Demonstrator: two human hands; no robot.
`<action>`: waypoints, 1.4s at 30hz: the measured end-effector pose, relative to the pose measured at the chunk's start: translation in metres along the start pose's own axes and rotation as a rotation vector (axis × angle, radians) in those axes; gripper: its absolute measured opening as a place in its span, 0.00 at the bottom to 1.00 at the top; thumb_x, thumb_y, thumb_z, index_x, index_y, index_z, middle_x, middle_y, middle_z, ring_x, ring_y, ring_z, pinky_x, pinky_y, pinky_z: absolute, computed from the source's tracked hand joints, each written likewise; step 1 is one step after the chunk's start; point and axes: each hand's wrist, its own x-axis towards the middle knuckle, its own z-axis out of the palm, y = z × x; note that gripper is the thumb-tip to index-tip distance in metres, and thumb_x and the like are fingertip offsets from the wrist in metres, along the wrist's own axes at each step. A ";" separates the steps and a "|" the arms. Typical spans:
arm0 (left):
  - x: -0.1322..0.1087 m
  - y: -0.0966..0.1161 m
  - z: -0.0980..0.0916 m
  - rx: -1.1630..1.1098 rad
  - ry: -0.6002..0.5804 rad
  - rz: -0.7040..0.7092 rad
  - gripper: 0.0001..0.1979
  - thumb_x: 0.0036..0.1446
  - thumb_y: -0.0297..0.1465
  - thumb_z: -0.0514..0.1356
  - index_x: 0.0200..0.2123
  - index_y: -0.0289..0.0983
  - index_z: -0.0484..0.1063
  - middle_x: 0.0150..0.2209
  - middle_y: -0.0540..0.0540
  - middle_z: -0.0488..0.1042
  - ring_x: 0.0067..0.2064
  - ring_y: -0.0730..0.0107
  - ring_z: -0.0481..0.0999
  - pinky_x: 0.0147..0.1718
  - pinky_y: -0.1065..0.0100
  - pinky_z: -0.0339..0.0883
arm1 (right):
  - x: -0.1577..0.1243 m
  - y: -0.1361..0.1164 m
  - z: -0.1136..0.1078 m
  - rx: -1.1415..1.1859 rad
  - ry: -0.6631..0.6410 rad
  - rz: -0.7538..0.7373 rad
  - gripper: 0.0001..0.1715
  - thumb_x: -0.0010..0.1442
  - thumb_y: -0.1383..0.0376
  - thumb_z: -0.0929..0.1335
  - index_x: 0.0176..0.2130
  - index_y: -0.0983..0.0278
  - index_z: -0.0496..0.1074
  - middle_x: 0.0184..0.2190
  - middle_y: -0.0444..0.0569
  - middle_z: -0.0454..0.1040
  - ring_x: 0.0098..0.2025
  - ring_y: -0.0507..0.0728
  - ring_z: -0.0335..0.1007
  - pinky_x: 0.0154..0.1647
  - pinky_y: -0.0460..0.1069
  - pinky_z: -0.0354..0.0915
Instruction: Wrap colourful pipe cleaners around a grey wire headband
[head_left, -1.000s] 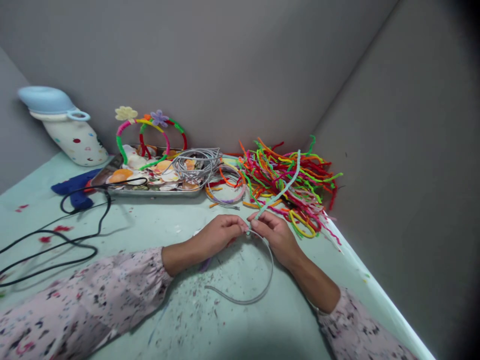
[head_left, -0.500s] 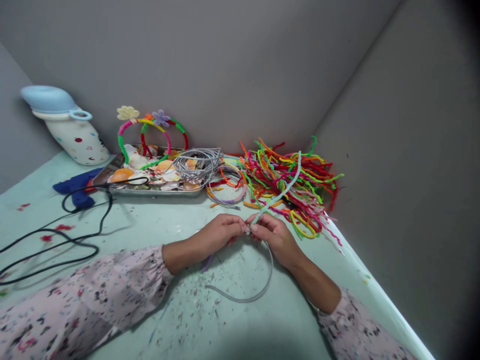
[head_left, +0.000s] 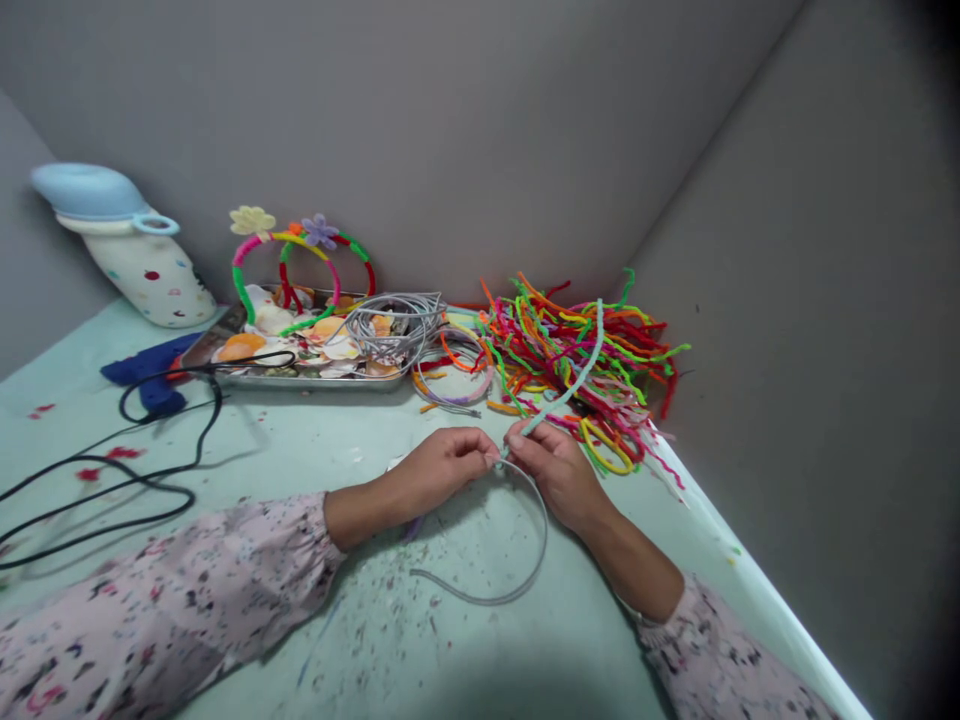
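Note:
My left hand is closed, thumb and finger pinching a grey wire near its upper end. From there the wire curves round below my right hand, its free end pointing left over the table. My right hand is closed on a pale mint pipe cleaner, whose long end rises up and to the right. The pipe cleaner's lower end meets the wire between my fingertips; how it is wound there is too small to tell. Part of a purple strip shows beneath my left wrist.
Behind my hands lie a heap of colourful pipe cleaners, a grey wire coil and a metal tray of shells. Two wrapped hoops with flowers stand there. Leftward are a blue glue gun, black cable and bottle.
My right fingers have shifted slightly away from my left fingertips, opening a small gap where the wire now shows. The pipe cleaner's upper end stays almost in place.

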 end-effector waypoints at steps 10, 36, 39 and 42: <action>-0.007 -0.004 0.008 0.363 0.095 0.195 0.04 0.52 0.27 0.53 0.32 0.35 0.67 0.25 0.52 0.63 0.28 0.75 0.60 0.27 0.72 0.53 | -0.001 -0.006 0.001 -0.075 -0.031 -0.005 0.14 0.55 0.56 0.70 0.33 0.64 0.69 0.23 0.40 0.66 0.26 0.51 0.60 0.30 0.47 0.57; -0.010 0.000 0.008 0.531 0.193 0.458 0.02 0.56 0.29 0.58 0.33 0.37 0.70 0.32 0.48 0.67 0.35 0.70 0.66 0.35 0.69 0.60 | -0.001 -0.004 0.001 -0.053 -0.051 0.004 0.14 0.55 0.55 0.69 0.33 0.64 0.69 0.23 0.41 0.67 0.26 0.51 0.61 0.30 0.47 0.58; -0.011 0.001 0.008 0.526 0.200 0.469 0.02 0.55 0.28 0.58 0.31 0.36 0.69 0.30 0.49 0.65 0.34 0.72 0.65 0.34 0.70 0.59 | -0.001 -0.004 0.001 -0.052 -0.043 0.001 0.13 0.55 0.56 0.70 0.33 0.63 0.69 0.23 0.41 0.66 0.26 0.51 0.60 0.30 0.47 0.57; -0.011 0.001 0.008 0.511 0.214 0.450 0.02 0.55 0.27 0.58 0.30 0.36 0.69 0.28 0.50 0.64 0.33 0.73 0.64 0.33 0.70 0.58 | -0.002 -0.005 0.001 -0.066 -0.037 -0.021 0.13 0.55 0.56 0.70 0.33 0.63 0.69 0.23 0.40 0.66 0.26 0.50 0.59 0.29 0.46 0.57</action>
